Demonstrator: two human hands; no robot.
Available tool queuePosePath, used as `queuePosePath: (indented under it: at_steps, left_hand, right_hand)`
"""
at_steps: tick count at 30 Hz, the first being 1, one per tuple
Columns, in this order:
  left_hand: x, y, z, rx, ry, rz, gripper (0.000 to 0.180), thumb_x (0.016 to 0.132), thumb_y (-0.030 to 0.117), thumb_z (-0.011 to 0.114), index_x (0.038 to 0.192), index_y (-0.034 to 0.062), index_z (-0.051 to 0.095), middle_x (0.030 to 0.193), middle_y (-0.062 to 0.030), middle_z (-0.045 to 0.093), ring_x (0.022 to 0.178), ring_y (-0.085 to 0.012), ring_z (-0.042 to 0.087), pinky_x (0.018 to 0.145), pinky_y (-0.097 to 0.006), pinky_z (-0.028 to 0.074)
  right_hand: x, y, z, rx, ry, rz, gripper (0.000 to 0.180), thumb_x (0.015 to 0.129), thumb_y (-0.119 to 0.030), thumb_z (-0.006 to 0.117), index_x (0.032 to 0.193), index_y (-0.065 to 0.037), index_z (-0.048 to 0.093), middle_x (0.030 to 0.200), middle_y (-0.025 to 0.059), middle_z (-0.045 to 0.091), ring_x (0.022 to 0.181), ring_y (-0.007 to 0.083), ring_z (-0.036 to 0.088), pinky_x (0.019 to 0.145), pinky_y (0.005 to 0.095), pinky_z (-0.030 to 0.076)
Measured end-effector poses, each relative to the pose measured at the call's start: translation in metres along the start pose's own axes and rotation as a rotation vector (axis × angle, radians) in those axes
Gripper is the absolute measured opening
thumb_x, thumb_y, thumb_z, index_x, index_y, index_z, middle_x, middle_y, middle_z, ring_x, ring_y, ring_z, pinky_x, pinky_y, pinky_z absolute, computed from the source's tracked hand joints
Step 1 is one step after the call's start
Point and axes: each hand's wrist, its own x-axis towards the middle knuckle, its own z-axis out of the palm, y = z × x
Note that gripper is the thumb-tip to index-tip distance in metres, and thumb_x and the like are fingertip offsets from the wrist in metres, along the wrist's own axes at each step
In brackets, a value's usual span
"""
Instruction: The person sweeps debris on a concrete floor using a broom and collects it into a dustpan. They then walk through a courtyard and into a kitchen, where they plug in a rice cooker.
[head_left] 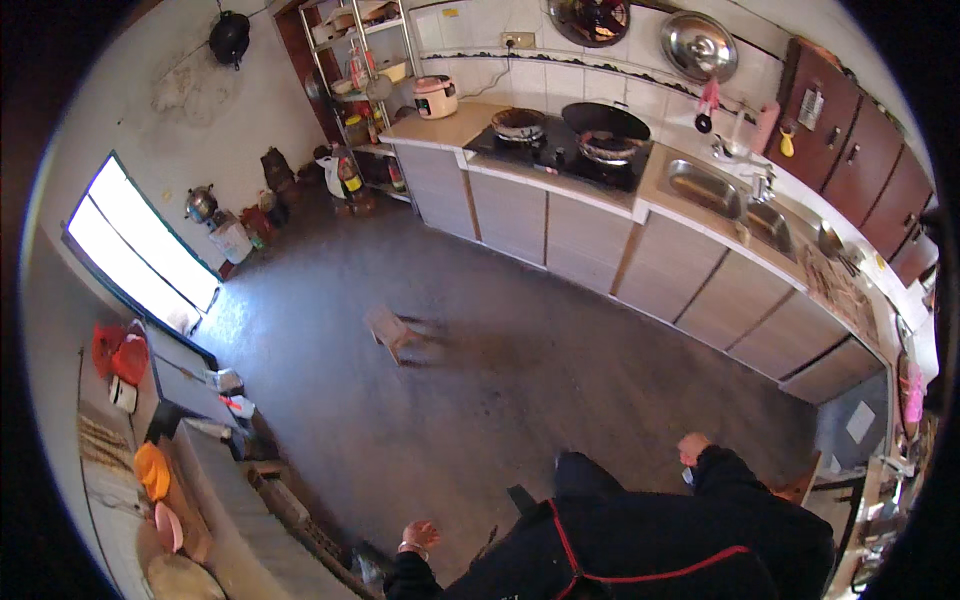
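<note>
My left hand (421, 535) hangs low over the floor at the bottom of the view, fingers loosely apart and nothing seen in them. A pale band circles that wrist. My right hand (692, 447) is out to the right with its fingers curled. A small whitish-blue thing (687, 476) shows at its underside, too small to name. Both arms wear dark sleeves, and a dark garment with red piping covers my front. Neither hand touches the furniture. A small wooden stool (389, 330) stands on the floor ahead of me.
Along the far right runs a counter with a rice cooker (435, 97), a gas stove (560, 150) and a double sink (705, 188). A metal shelf rack (352, 80) stands behind. At left are a bright doorway (140, 240) and a ledge (230, 490) with an orange cloth (152, 470).
</note>
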Motion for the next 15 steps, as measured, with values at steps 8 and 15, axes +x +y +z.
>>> queuePosePath:
  at_steps: [8, 15]
  left_hand:
    - [0.112, 0.216, 0.075, -0.317, -0.002, 0.146, 0.022, 0.080, 0.020, 0.051, 0.093, 0.0024, 0.051, 0.083, -0.0117, 0.059, 0.065, -0.0260, 0.057, 0.054, -0.037, 0.048]
    - [0.154, 0.269, 0.110, -0.234, 0.049, -0.271, 0.020, 0.082, 0.017, 0.047, 0.095, 0.0012, 0.050, 0.089, -0.0118, 0.059, 0.077, -0.0260, 0.057, 0.061, -0.037, 0.049]
  right_hand:
    - [0.255, 0.086, -0.137, -0.038, -0.353, 0.036, 0.020, 0.060, -0.027, 0.058, 0.071, -0.011, 0.065, 0.070, 0.0103, 0.061, 0.071, 0.0268, 0.059, 0.059, 0.0399, 0.046]
    - [0.564, 0.010, -0.519, 0.876, 0.138, 0.059, 0.024, 0.078, -0.027, 0.049, 0.066, -0.007, 0.053, 0.051, 0.0057, 0.051, 0.043, 0.0178, 0.050, 0.041, 0.0346, 0.039]
